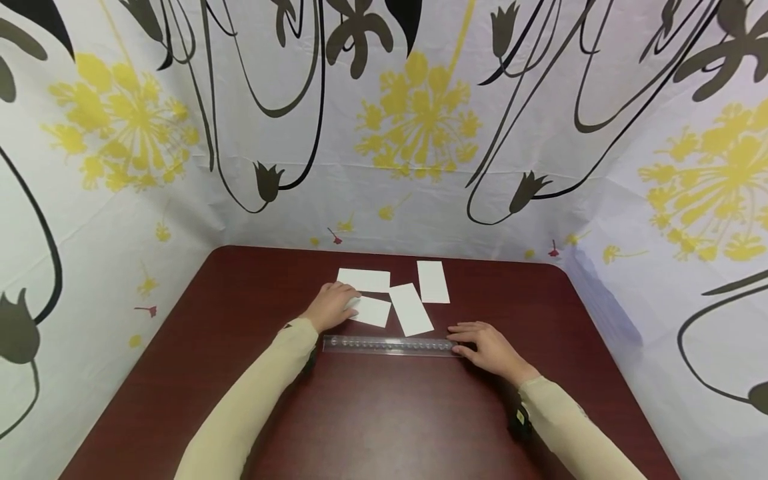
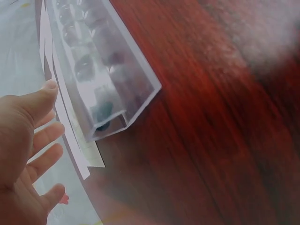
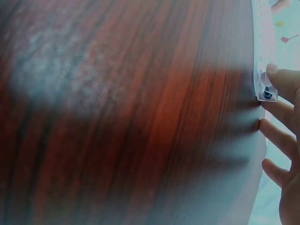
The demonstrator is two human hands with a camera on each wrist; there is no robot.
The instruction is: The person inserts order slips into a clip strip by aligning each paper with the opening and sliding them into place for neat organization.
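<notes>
Right hand (image 1: 491, 349) pinches the tube (image 1: 384, 345) by its right end, near side of the cards (image 1: 411, 310). Left hand (image 1: 330, 306) is loose over the left ones; one sloppy swipe could scatter them.

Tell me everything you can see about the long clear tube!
The clear tube is long, straight and hollow, and looks like plastic. Round shapes show along it, with something dark near each end. Its left end looks squarish and open. It lies crosswise on the red-brown table, in front of the white cards. The right hand holds its right end.
</notes>
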